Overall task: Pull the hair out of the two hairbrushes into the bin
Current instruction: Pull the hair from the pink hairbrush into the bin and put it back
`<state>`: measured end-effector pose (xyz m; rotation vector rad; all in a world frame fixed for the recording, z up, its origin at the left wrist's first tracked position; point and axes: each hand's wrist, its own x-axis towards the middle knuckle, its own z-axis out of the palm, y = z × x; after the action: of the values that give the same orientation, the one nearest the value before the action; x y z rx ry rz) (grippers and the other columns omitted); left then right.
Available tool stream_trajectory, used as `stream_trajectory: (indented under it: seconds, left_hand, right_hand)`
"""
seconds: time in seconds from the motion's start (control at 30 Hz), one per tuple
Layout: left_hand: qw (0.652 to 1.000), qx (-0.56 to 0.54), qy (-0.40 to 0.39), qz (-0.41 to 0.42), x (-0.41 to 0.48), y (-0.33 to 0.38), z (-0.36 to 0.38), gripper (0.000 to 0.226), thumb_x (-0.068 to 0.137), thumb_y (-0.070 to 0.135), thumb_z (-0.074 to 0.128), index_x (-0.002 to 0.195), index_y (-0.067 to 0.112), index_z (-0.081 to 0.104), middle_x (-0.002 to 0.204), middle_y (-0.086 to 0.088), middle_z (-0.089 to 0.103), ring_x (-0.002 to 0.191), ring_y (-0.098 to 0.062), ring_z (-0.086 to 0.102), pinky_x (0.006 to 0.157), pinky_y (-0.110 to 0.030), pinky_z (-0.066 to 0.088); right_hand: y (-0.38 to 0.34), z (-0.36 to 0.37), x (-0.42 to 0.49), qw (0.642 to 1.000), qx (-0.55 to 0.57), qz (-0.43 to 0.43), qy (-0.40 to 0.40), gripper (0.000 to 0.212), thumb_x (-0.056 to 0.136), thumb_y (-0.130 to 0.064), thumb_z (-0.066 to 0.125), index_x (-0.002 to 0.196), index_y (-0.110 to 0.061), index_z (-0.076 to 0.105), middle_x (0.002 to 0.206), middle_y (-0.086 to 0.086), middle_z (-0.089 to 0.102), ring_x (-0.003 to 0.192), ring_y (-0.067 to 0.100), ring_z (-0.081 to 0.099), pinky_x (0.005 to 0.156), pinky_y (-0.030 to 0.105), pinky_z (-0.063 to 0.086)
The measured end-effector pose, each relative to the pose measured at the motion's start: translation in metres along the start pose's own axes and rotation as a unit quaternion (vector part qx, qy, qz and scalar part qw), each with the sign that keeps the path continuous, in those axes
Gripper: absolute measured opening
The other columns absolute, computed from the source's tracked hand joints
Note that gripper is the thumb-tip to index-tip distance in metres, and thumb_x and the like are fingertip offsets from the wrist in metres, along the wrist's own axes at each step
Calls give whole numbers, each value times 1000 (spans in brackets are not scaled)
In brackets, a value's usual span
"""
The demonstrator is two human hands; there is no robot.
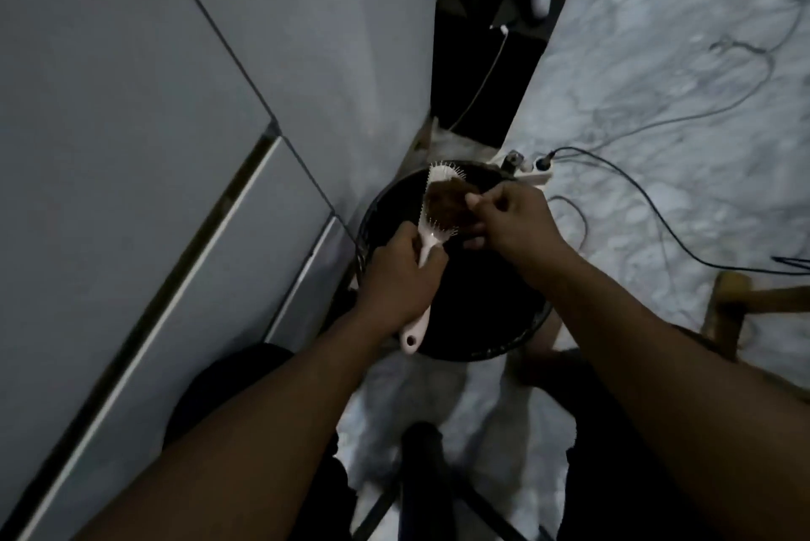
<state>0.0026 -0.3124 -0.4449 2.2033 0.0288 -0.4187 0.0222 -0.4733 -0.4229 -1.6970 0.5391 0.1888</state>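
A round black bin (495, 339) stands on the marble floor straight below me. Over its mouth my left hand (396, 277) grips the handle of a white hairbrush (427, 233), whose bristle head points away from me. A brown wad of hair (447, 207) covers the bristles. My right hand (510, 218) is closed with its fingertips pinching the right edge of that wad. Only one hairbrush is in view.
Grey cabinet doors (153, 146) rise close on the left. A white power strip (532, 172) with black cables (648, 211) lies just behind the bin on the marble floor. A wooden stool leg (732, 308) sits at right. A dark stool base (420, 453) is between my knees.
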Motion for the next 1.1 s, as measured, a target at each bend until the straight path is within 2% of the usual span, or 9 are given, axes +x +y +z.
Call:
stream_trajectory:
  seconds: [0.13, 0.27, 0.37, 0.6, 0.8, 0.87, 0.97, 1.03, 1.1]
  left_hand:
    - [999, 6, -39, -1, 18, -28, 16, 26, 93, 41, 52, 91, 15, 49, 70, -7, 61, 64, -24, 60, 61, -45, 49]
    - [999, 15, -19, 24, 35, -37, 25, 19, 95, 36, 53, 97, 18, 47, 68, -2, 59, 60, -17, 58, 53, -35, 42]
    - [998, 34, -28, 55, 51, -35, 30, 20, 90, 39, 54, 94, 22, 43, 64, 1, 59, 56, -19, 58, 51, -36, 41]
    - [997, 39, -61, 38, 68, -30, 34, 22, 89, 45, 50, 82, 29, 35, 61, 3, 57, 53, -17, 58, 50, -34, 41]
    - [998, 17, -63, 8, 73, -31, 29, 20, 93, 39, 49, 92, 21, 55, 69, 2, 63, 60, -16, 61, 55, -33, 44]
    - [998, 6, -68, 1, 74, -31, 29, 19, 93, 38, 49, 89, 20, 56, 69, 3, 62, 61, -14, 60, 54, -30, 39]
    - [995, 25, -91, 19, 71, -31, 31, 22, 92, 40, 49, 84, 19, 53, 70, 2, 62, 61, -15, 61, 54, -32, 42]
    - [993, 43, -112, 22, 68, -31, 35, 24, 89, 43, 47, 82, 21, 51, 69, 3, 62, 60, -15, 61, 54, -33, 44]
    - [992, 44, -117, 17, 67, -32, 37, 27, 88, 46, 45, 83, 21, 53, 69, 3, 63, 60, -15, 62, 55, -33, 47]
  right_hand:
    - [32, 2, 16, 990, 120, 76, -26, 26, 104, -14, 53, 79, -9, 45, 71, 7, 65, 67, 22, 74, 66, 40, 65]
    - [25, 9, 39, 988, 126, 80, -36, 20, 100, -22, 61, 95, -8, 49, 84, 6, 66, 63, 13, 73, 62, 38, 63]
    - [24, 10, 53, 997, 48, 51, -42, 48, 88, -35, 76, 120, -3, 58, 103, 3, 74, 82, 9, 77, 59, 34, 63]
    - [36, 8, 72, 995, 71, 65, 14, 32, 94, -10, 68, 108, 18, 61, 98, 27, 75, 76, 26, 76, 59, 36, 62]
    - [29, 14, 71, 967, 207, 151, -11, 17, 102, -11, 54, 107, 2, 64, 86, 14, 77, 73, 26, 77, 66, 38, 65]
    - [29, 12, 72, 954, 242, 175, -17, 17, 101, -15, 57, 112, -2, 57, 98, 17, 75, 80, 31, 76, 66, 42, 64]
    - [36, 10, 70, 979, 160, 123, -22, 47, 89, -27, 76, 125, -10, 52, 120, 7, 70, 103, 24, 74, 68, 39, 63]
    - [38, 11, 66, 999, 18, 38, 13, 52, 77, -31, 86, 121, -19, 60, 113, -4, 71, 100, 10, 73, 76, 34, 64]
    - [43, 12, 66, 996, -70, -7, 50, 39, 72, -34, 89, 102, -18, 69, 97, -2, 76, 92, 14, 75, 81, 41, 63]
